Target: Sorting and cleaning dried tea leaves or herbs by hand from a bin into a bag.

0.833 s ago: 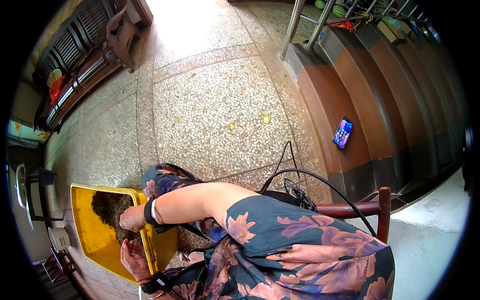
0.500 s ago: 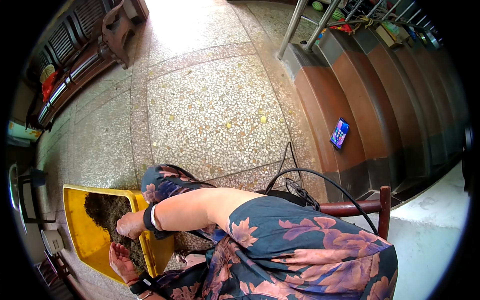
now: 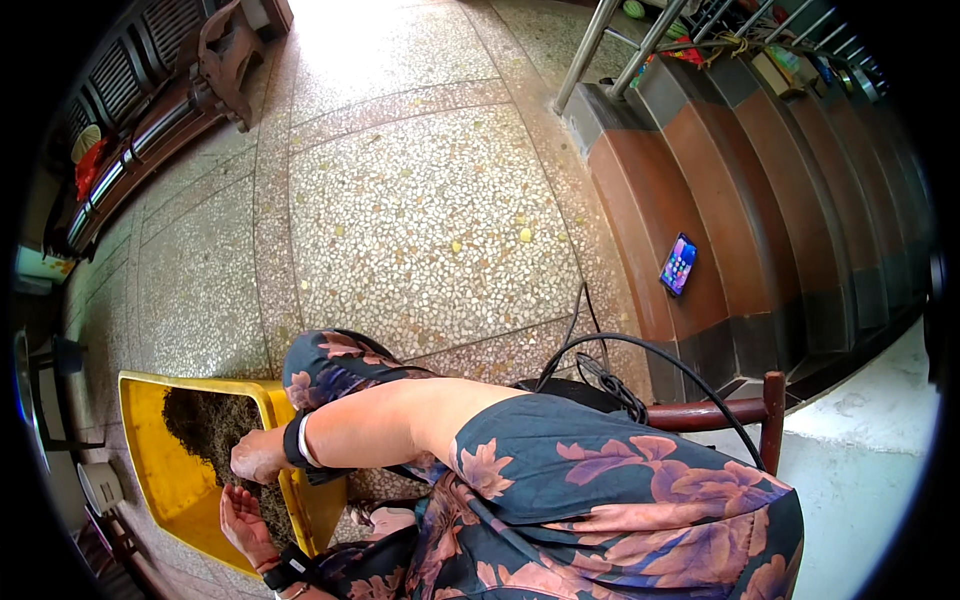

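The yellow tub holds a heap of dark dried leaves. The right hand is above the tub's near edge, fingers curled loosely; I cannot tell if it holds any leaves. The heap lies just beyond and left of this hand. The left hand is below it, palm up and open, at the heap's lower edge.
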